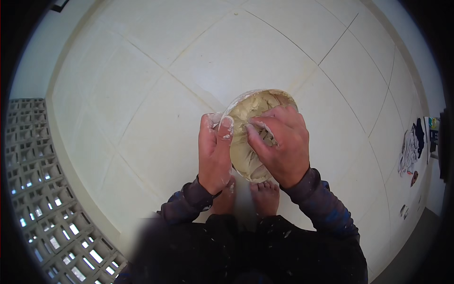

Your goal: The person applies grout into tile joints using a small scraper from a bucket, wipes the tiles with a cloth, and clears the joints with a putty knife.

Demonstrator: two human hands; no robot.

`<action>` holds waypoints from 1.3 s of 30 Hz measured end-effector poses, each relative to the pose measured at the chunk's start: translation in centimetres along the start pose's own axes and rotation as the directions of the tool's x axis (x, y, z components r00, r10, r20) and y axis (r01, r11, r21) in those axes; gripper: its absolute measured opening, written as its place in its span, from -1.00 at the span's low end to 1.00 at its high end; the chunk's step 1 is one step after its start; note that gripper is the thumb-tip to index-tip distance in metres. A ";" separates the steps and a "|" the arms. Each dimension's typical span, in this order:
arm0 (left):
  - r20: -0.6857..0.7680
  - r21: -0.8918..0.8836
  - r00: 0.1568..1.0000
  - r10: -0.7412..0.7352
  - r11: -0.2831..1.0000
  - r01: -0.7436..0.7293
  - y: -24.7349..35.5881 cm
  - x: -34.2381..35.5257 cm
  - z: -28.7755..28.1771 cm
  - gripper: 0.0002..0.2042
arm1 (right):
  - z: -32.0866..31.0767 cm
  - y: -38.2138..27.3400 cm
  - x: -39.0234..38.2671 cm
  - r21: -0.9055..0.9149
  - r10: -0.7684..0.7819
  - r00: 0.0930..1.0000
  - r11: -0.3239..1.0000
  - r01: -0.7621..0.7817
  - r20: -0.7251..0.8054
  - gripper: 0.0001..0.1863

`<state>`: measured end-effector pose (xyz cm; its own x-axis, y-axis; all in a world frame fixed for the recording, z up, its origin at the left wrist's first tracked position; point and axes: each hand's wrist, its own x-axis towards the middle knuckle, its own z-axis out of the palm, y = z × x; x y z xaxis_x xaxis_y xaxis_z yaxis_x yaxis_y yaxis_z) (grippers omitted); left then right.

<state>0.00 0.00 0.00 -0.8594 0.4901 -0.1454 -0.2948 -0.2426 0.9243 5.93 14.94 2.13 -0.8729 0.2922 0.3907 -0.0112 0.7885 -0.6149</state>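
A round bowl (263, 91) holds thick, pale yellowish paste (246, 154) with a lumpy, smeared surface. My left hand (213, 151) grips the bowl's left rim, thumb over the edge and the other fingers out of sight. Over the right side of the paste, my right hand (283, 142) is closed, thumb and forefinger nearly meeting. Whatever it pinches, if anything, is hidden. Whitish residue coats the fingers of both hands.
Below the bowl, my bare feet (266, 198) stand on pale floor tiles (156, 109) with dark and light joints. A pierced block wall (52, 184) runs along the left. Crumpled cloths (409, 149) and small items lie at the far right, near the wall.
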 end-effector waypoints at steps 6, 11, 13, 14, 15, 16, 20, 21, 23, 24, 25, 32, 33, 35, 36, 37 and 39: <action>-0.042 0.022 0.999 -0.017 1.000 0.018 -0.4 -0.3 -1.0 -0.80 | 0.2 0.1 -0.2 0.077 0.048 0.998 0.996 -0.046 -0.026 -0.90; -0.093 -0.078 0.994 -0.054 0.996 0.046 -1.1 0.3 -3.1 -0.76 | -3.3 2.2 -3.2 0.231 0.303 0.953 0.925 -0.301 0.027 -0.91; -0.123 -0.010 0.992 -0.025 1.000 0.024 -1.2 0.8 -4.1 -0.71 | -5.4 3.1 -5.6 0.227 0.467 0.881 0.852 -0.472 0.075 -0.88; -0.144 0.041 0.990 0.000 0.999 0.006 -1.2 1.0 -4.6 -0.68 | -6.4 3.2 -7.1 0.249 0.559 0.824 0.788 -0.563 0.094 -0.87; -0.135 0.019 0.991 0.002 1.000 0.000 -1.2 1.4 -5.1 -0.66 | -7.4 3.6 -8.4 0.274 0.648 0.749 0.702 -0.657 0.136 -0.87; -0.127 -0.002 0.992 0.004 1.000 -0.004 -1.1 1.9 -5.5 -0.63 | -8.5 4.0 -10.0 0.216 0.637 0.762 0.732 -0.646 0.119 -0.87; -0.042 -0.053 0.999 0.000 0.999 -0.002 -0.6 4.0 -6.5 -0.53 | -14.5 7.6 -16.9 -0.178 0.511 0.858 0.850 -0.496 0.050 -0.85; -0.048 -0.055 0.999 -0.008 0.998 0.005 -0.5 4.7 -6.5 -0.52 | -17.4 9.3 -18.1 -0.332 0.494 0.868 0.828 -0.452 0.050 -0.82; -0.045 -0.080 0.999 -0.017 0.997 0.014 0.0 5.9 -6.9 -0.50 | -25.2 13.5 -18.9 -0.713 0.393 0.918 0.627 -0.315 -0.059 -0.87; -0.074 -0.085 0.997 -0.025 0.996 0.019 -0.3 6.3 -6.7 -0.50 | -29.5 15.3 -18.4 -0.712 0.464 0.851 0.510 -0.483 -0.245 -0.64; -0.084 -0.102 0.996 -0.025 0.995 0.017 -0.8 6.8 -6.2 -0.50 | -32.6 16.2 -17.8 -0.853 0.441 0.776 0.043 -0.520 -0.450 -0.18; 0.058 -0.171 0.998 -0.038 0.984 0.047 -5.7 10.0 -1.3 -0.55 | -18.3 11.4 -7.9 -0.306 0.420 0.908 0.862 -0.405 -0.019 -0.83; 0.008 -0.113 0.999 -0.048 0.992 0.048 -6.5 10.3 -0.7 -0.57 | -14.7 10.8 -6.3 -0.259 0.381 0.923 0.898 -0.356 0.050 -0.85; 0.002 -0.087 0.999 -0.044 0.995 0.044 -7.1 10.7 0.2 -0.62 | -9.0 9.4 -3.1 -0.206 0.206 0.972 0.962 -0.180 0.113 -0.73; 0.058 0.006 0.998 0.019 1.000 -0.020 -7.5 11.1 0.7 -0.66 | -7.0 9.5 -1.6 -0.151 0.190 0.973 0.974 -0.169 0.134 -0.64; 0.085 -0.032 0.996 0.001 0.999 0.001 -7.3 11.3 1.0 -0.68 | -5.7 9.2 -0.1 -0.176 0.244 0.958 0.960 -0.217 0.148 -0.62; 0.125 -0.100 0.990 -0.063 0.992 0.076 -7.0 11.8 1.8 -0.72 | -3.9 9.1 2.1 -0.218 0.317 0.928 0.937 -0.274 0.195 -0.59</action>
<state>-7.38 8.98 -7.59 -0.7800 0.6055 -0.1581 -0.3996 -0.2875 0.8704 5.84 24.84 0.02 -0.9088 0.4159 0.0341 0.3352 0.7762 -0.5339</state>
